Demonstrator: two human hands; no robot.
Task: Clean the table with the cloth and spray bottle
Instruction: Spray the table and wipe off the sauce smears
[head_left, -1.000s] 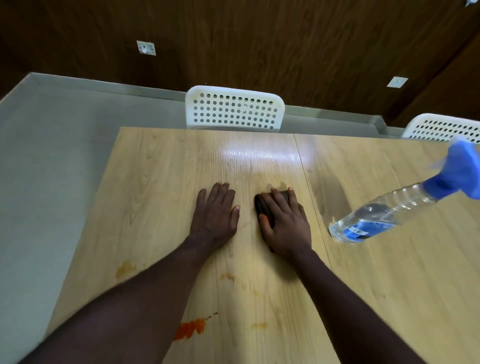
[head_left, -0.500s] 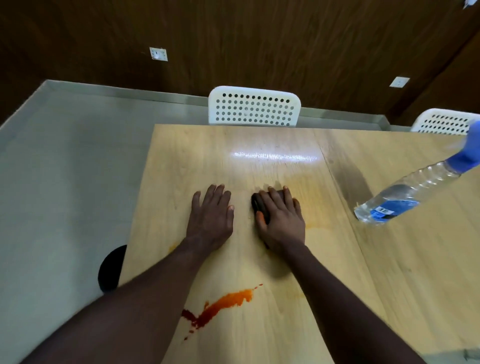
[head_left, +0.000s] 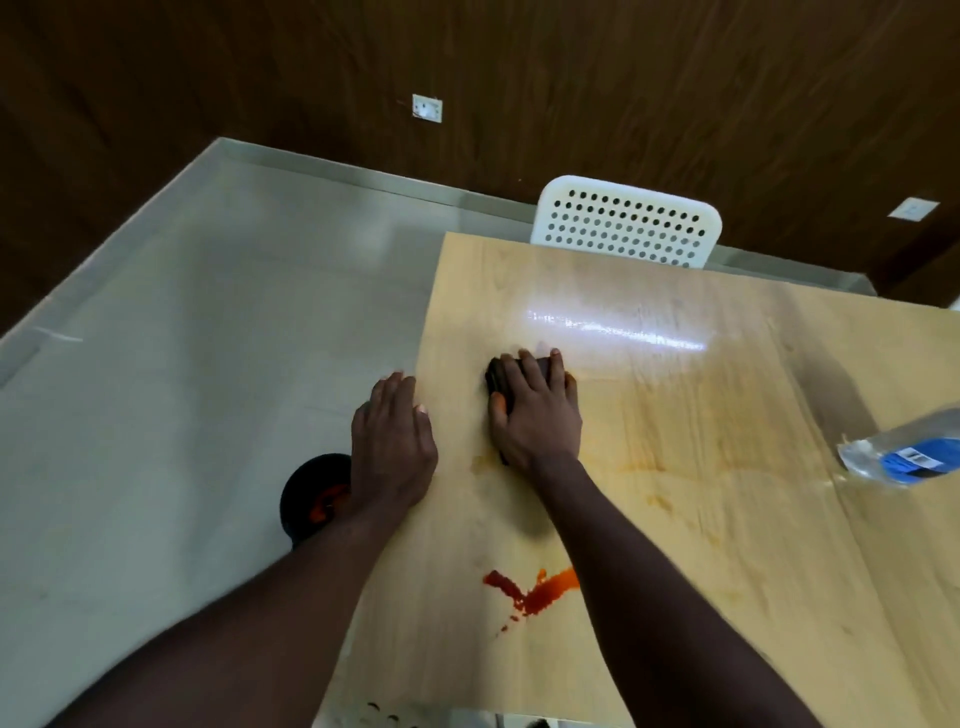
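My right hand (head_left: 537, 415) presses flat on a dark cloth (head_left: 497, 378), which lies on the light wooden table (head_left: 675, 519); only the cloth's left and far edges show past my fingers. At the table's left edge my left hand (head_left: 390, 447) lies flat with its fingers reaching over the rim. A red-orange spill (head_left: 535, 592) sits on the table nearer to me, and faint orange smears run to the right of the cloth. The clear spray bottle (head_left: 904, 452) with a blue label is at the far right, cut off by the frame.
A white perforated chair (head_left: 628, 223) stands at the table's far side. On the grey floor, left of the table, a dark round object (head_left: 311, 488) with red stains shows beneath my left wrist. Dark wood panelling forms the back wall.
The view has swung left, so the table and bottle sit further right. My left hand has slid to the table's left edge. The right hand stays pressed on the cloth.
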